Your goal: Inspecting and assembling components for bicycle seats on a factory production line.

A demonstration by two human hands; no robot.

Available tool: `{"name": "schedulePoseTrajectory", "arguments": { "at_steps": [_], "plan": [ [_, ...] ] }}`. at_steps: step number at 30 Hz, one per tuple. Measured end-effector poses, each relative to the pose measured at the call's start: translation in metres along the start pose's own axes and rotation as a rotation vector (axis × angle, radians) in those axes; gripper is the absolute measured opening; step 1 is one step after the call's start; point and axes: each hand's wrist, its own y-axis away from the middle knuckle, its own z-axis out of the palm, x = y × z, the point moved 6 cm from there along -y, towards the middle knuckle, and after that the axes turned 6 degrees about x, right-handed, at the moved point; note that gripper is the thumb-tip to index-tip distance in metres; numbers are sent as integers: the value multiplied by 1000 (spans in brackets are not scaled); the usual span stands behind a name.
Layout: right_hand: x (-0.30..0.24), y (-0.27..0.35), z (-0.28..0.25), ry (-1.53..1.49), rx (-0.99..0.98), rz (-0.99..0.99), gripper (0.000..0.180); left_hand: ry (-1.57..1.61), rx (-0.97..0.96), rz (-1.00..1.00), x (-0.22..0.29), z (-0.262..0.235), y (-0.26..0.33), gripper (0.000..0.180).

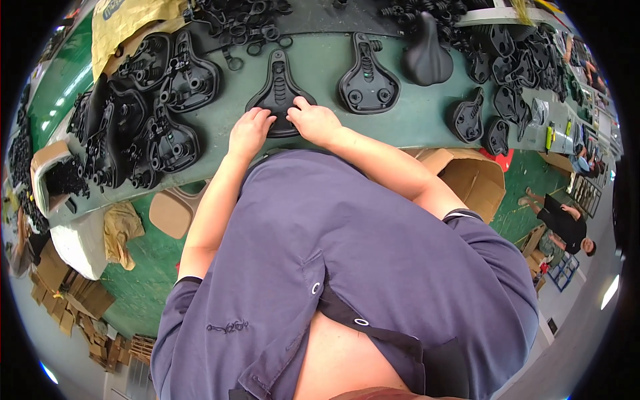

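A black bicycle saddle (280, 90) lies on the green table right in front of me, nose pointing away, its hollow ribbed side up. My left hand (251, 132) is closed at the wide rear left part of it, fingers bent over the edge. My right hand (315, 122) grips the rear right part, with fingertips pressed onto it. Whatever lies under my fingertips is hidden. To the right lies another saddle (368, 80), underside up, with two round fittings at its wide end. Beyond that, a smooth-topped saddle (427, 57) rests cover side up.
Saddles with fittings (175, 143) are piled at the left of the table. Black clamp-like parts (257, 27) lie at the far edge, and more saddles (467, 120) at the right. A cardboard box (470, 180) stands below the table edge. Another person (563, 220) is off to the right.
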Motion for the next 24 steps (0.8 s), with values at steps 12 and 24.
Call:
{"name": "schedulePoseTrajectory", "arguments": {
  "at_steps": [12,24],
  "plan": [
    [144,19,-62,377,100,38,39,-141,26,195,-21,-18,-71,34],
    [224,60,-107,-238,483,688,33,-623,-297,151,-106,27,-163,22]
  ]
}}
